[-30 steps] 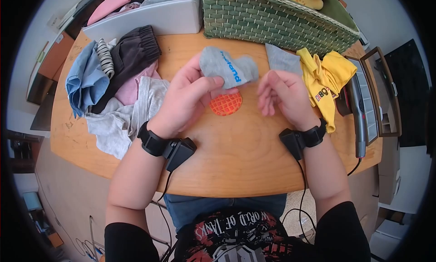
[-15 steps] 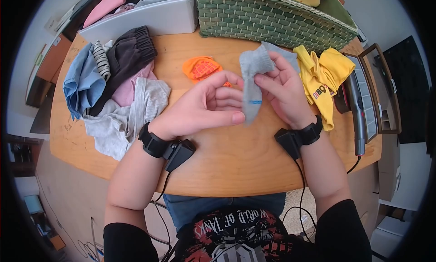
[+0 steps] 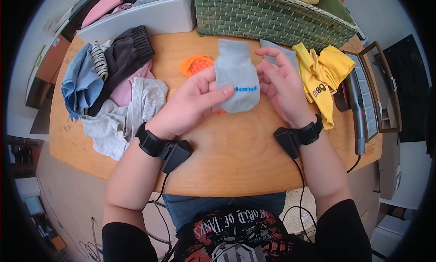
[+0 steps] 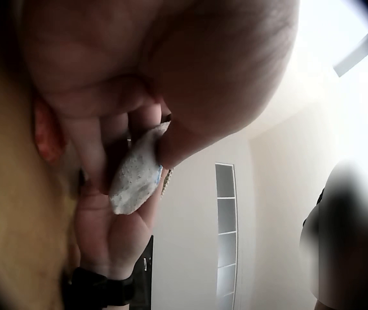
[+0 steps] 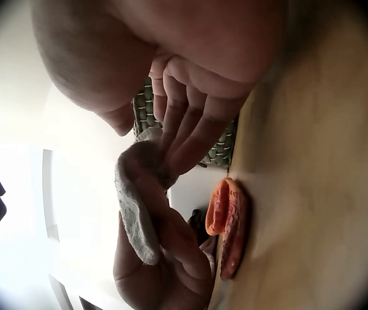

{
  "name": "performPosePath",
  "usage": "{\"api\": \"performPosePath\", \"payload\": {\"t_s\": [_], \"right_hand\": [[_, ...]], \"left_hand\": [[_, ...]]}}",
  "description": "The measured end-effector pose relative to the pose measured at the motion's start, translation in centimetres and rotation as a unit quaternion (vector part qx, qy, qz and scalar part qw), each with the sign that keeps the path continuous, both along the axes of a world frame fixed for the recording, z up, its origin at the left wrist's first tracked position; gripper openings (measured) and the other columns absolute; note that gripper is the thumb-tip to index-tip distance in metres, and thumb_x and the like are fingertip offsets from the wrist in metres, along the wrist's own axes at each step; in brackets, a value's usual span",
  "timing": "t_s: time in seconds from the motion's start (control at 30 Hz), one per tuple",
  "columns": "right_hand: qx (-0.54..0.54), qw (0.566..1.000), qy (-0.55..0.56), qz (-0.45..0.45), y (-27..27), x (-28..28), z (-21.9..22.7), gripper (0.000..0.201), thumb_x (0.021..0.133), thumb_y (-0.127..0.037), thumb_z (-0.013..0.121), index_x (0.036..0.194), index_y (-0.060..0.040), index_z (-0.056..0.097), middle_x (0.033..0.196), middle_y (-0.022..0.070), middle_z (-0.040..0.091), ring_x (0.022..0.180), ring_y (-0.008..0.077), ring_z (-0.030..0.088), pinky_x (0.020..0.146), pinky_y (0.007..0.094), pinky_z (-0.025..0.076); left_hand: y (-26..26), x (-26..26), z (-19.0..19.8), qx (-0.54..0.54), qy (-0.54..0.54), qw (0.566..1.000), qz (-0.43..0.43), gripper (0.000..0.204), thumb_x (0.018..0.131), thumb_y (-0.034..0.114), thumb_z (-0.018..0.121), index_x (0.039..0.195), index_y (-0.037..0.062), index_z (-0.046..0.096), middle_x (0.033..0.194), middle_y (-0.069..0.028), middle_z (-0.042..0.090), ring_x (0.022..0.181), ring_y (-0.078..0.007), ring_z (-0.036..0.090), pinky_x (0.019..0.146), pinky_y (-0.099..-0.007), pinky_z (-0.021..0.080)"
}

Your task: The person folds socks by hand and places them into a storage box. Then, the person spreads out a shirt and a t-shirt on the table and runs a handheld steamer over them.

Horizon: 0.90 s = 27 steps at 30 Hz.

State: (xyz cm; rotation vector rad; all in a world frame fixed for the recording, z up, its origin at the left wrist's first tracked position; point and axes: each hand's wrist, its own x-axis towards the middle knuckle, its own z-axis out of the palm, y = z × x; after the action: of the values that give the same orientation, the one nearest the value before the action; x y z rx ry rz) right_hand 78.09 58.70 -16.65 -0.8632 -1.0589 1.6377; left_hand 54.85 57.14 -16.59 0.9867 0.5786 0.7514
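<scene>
A grey sock point(image 3: 237, 71) with blue lettering hangs over the middle of the table, its cuff upward. My left hand point(image 3: 188, 101) pinches it at the left side, thumb on top near the lettering and fingers behind. At the sock's right edge is my right hand point(image 3: 284, 87), fingers loosely bent; in the right wrist view its fingertips reach the back of the sock point(image 5: 135, 206), and its thumb stands apart. An orange sock point(image 3: 195, 65) with a red grid pattern lies on the table, partly behind the left hand.
Folded clothes, among them dark trousers point(image 3: 131, 51) and a light grey garment point(image 3: 113, 126), lie at the left. A white bin point(image 3: 145, 19) and a green woven basket point(image 3: 272, 21) stand at the back. Another grey piece point(image 3: 277, 51), a yellow garment point(image 3: 327, 69) and a dark appliance point(image 3: 357, 110) are at the right.
The grey sock passed from left hand to right hand, then back into the left hand's pinch, now upright with its cuff up. The orange sock shifted up and left.
</scene>
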Motion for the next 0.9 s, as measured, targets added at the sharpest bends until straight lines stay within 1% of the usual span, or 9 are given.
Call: {"api": "performPosePath", "payload": {"t_s": [0.07, 0.13, 0.2, 0.33, 0.4, 0.6, 0.67, 0.83, 0.9], "right_hand": [[0.023, 1.0, 0.003, 0.015, 0.0, 0.4, 0.1, 0.04, 0.097, -0.006, 0.065, 0.134, -0.0052, 0.05, 0.111, 0.0067, 0.068, 0.1, 0.0116, 0.064, 0.079, 0.0272, 0.053], [0.046, 0.998, 0.005, 0.03, -0.1, 0.3, -0.2, 0.04, 0.096, -0.004, 0.066, 0.133, -0.0054, 0.051, 0.111, 0.0061, 0.067, 0.1, 0.0111, 0.062, 0.079, 0.0269, 0.053], [0.223, 0.974, -0.024, 0.039, -0.2, -0.2, -0.7, 0.04, 0.088, 0.003, 0.07, 0.126, -0.0062, 0.061, 0.112, 0.0031, 0.061, 0.099, 0.01, 0.059, 0.076, 0.0249, 0.052], [0.259, 0.959, -0.101, 0.051, -0.6, -0.4, -0.1, 0.035, 0.081, 0.007, 0.075, 0.113, -0.0069, 0.071, 0.113, 0.0011, 0.055, 0.1, 0.0089, 0.056, 0.075, 0.0229, 0.051], [0.303, 0.94, -0.156, 0.034, -0.5, -0.3, -0.3, 0.029, 0.078, 0.005, 0.08, 0.104, -0.0082, 0.077, 0.111, -0.0003, 0.053, 0.095, 0.0077, 0.056, 0.074, 0.0214, 0.05], [0.319, 0.929, -0.185, -0.01, -0.3, -0.1, -0.8, 0.02, 0.079, -0.001, 0.083, 0.098, -0.0067, 0.076, 0.11, 0.0012, 0.055, 0.087, 0.0073, 0.056, 0.072, 0.0208, 0.048], [0.31, 0.933, -0.18, -0.015, -0.4, -0.3, -0.6, 0.018, 0.081, -0.002, 0.083, 0.096, -0.0053, 0.074, 0.11, 0.0016, 0.055, 0.088, 0.0072, 0.056, 0.072, 0.021, 0.048], [0.315, 0.931, -0.179, -0.034, -0.3, -0.3, -1.1, 0.016, 0.083, -0.001, 0.08, 0.095, -0.0024, 0.069, 0.111, 0.0029, 0.057, 0.09, 0.0075, 0.057, 0.072, 0.0213, 0.05], [0.292, 0.947, -0.128, -0.046, -0.4, -0.6, -0.8, 0.019, 0.083, 0.001, 0.079, 0.097, -0.0027, 0.066, 0.112, 0.0037, 0.058, 0.092, 0.0081, 0.058, 0.072, 0.0212, 0.051]], "left_hand": [[0.0, 0.4, 0.1, -0.017, -0.134, 0.99, 0.032, 0.045, 0.104, 0.011, 0.056, 0.146, 0.0009, 0.044, 0.138, -0.0103, 0.061, 0.124, -0.0175, 0.061, 0.107, -0.0336, 0.048], [0.2, 0.1, 0.2, -0.019, -0.146, 0.988, 0.036, 0.045, 0.104, 0.011, 0.056, 0.146, 0.0003, 0.043, 0.139, -0.0111, 0.059, 0.126, -0.0185, 0.06, 0.108, -0.0342, 0.048], [0.3, -0.1, 0.3, -0.02, -0.159, 0.986, 0.041, 0.045, 0.104, 0.011, 0.055, 0.146, -0.0004, 0.043, 0.141, -0.0119, 0.058, 0.127, -0.0195, 0.059, 0.109, -0.0348, 0.047], [0.5, -0.2, 0.2, -0.032, -0.168, 0.984, 0.041, 0.042, 0.105, 0.012, 0.055, 0.143, -0.0001, 0.046, 0.138, -0.0113, 0.06, 0.126, -0.0187, 0.06, 0.109, -0.0344, 0.047], [0.5, -0.1, -0.1, -0.028, -0.161, 0.986, 0.037, 0.04, 0.105, 0.012, 0.056, 0.142, 0.0006, 0.047, 0.137, -0.01, 0.061, 0.124, -0.0176, 0.061, 0.108, -0.0335, 0.048], [0.3, 0.0, -0.2, -0.002, -0.133, 0.99, 0.048, 0.037, 0.103, 0.008, 0.057, 0.139, -0.0002, 0.052, 0.135, -0.0096, 0.062, 0.123, -0.0171, 0.061, 0.108, -0.0331, 0.048], [0.2, 0.0, -0.3, 0.004, -0.111, 0.99, 0.085, 0.038, 0.101, 0.004, 0.058, 0.139, -0.0011, 0.054, 0.133, -0.0109, 0.064, 0.118, -0.0179, 0.065, 0.102, -0.0335, 0.054], [0.1, -0.1, -0.4, 0.013, -0.07, 0.995, 0.075, 0.037, 0.101, 0.003, 0.059, 0.137, -0.0015, 0.057, 0.133, -0.0101, 0.064, 0.118, -0.0169, 0.065, 0.102, -0.0337, 0.054], [0.1, -0.1, -0.5, 0.025, -0.052, 0.996, 0.073, 0.037, 0.101, 0.003, 0.06, 0.137, -0.0014, 0.057, 0.133, -0.0098, 0.064, 0.118, -0.0166, 0.064, 0.103, -0.0338, 0.054]]}}
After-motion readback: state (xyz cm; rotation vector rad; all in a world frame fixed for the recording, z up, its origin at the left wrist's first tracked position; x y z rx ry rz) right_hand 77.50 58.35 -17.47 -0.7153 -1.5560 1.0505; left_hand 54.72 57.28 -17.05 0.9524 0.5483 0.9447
